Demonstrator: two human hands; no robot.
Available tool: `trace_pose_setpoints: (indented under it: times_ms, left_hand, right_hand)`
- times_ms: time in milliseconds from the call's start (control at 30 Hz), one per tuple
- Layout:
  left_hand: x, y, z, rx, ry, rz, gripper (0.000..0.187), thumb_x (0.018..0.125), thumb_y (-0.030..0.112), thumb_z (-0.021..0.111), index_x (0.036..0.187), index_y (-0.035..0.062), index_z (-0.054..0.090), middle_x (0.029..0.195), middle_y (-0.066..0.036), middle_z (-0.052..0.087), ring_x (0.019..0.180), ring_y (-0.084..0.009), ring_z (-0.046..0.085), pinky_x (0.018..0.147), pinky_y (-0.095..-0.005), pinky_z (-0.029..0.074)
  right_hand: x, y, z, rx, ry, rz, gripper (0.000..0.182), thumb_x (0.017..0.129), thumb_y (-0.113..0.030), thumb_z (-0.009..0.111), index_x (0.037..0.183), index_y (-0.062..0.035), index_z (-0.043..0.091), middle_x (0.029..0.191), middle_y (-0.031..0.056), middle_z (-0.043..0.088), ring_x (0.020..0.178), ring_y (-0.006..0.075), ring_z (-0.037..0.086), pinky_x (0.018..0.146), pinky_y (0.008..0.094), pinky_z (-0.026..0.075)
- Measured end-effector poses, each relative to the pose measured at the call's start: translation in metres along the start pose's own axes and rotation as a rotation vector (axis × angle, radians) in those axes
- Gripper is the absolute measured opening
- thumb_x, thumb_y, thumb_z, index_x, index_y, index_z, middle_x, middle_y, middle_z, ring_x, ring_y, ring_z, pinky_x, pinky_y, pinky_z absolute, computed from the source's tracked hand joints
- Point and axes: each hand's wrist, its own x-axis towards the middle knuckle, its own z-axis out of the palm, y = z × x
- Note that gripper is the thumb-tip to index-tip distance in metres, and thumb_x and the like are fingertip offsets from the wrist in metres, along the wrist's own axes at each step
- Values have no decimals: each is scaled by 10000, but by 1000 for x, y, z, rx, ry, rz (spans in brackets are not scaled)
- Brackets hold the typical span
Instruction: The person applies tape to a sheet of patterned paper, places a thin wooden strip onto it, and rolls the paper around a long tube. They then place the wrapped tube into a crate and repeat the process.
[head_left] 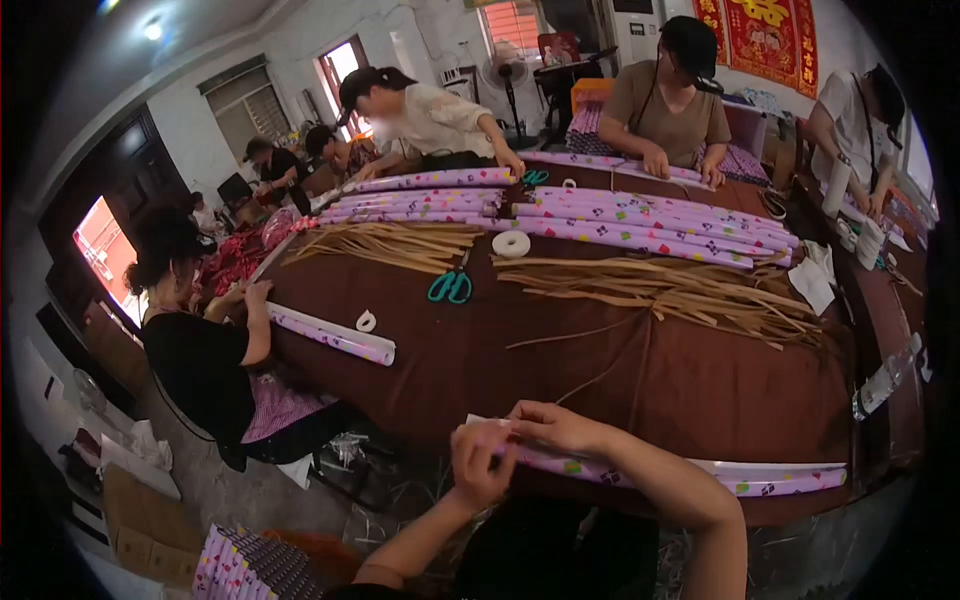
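Observation:
A purple-and-white patterned paper roll (790,480) lies along the near table edge, its loose white-backed side showing along the top at the right. My left hand (482,462) is closed around the roll's left end, fingers curled. Beside it, my right hand (555,428) presses down on the same end with its fingers closed together; the fingertips of both hands nearly meet. The exact spot they grip is partly hidden by the fingers. Beyond my hands, thin brown strips (640,375) trail over the brown tablecloth (430,370).
Teal-handled scissors (450,286), a white tape roll (511,243) and bundles of brown strips (660,285) lie mid-table. Behind them are stacked patterned rolls (650,225). A person in black (195,350) handles another roll (335,333) at left. A plastic bottle (887,377) lies right.

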Motion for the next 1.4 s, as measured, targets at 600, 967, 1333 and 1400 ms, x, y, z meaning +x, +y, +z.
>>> trace_pose_setpoints:
  times_ms: [600, 967, 1333, 1400]
  left_hand:
    - [-19, -30, -23, -491, -50, -728, 300, 844, -47, 688, 1125, 1, 594, 1061, -91, 640, 1013, -164, 597, 979, -306, 429]
    - [-8, -40, -23, -554, -115, -816, 556, 824, -95, 653, 1275, 44, 359, 915, -74, 599, 922, -150, 593, 904, -302, 437]
    - [1, -42, -13, -473, -132, -837, 473, 839, -83, 646, 1185, 60, 357, 898, -72, 574, 863, -131, 561, 823, -279, 456]
    - [5, -42, -12, -480, -120, -874, 465, 835, -84, 646, 1169, 62, 357, 894, -71, 574, 855, -128, 558, 816, -281, 457]
  right_hand:
    - [-6, -10, 18, -428, 96, -316, 350, 802, -289, 789, 936, -3, 637, 1131, 113, 613, 1034, 280, 629, 849, 363, 516]
    - [-11, -19, 22, -511, 236, -173, 399, 763, -416, 800, 874, -45, 704, 804, 96, 666, 734, 266, 659, 673, 353, 515]
    - [-14, -22, 23, -646, 373, -10, 443, 821, -450, 699, 686, -35, 617, 624, 148, 619, 606, 301, 636, 590, 380, 489]
    - [-14, -22, 24, -656, 392, -10, 442, 815, -447, 702, 673, -39, 609, 606, 146, 612, 588, 306, 632, 577, 386, 488]
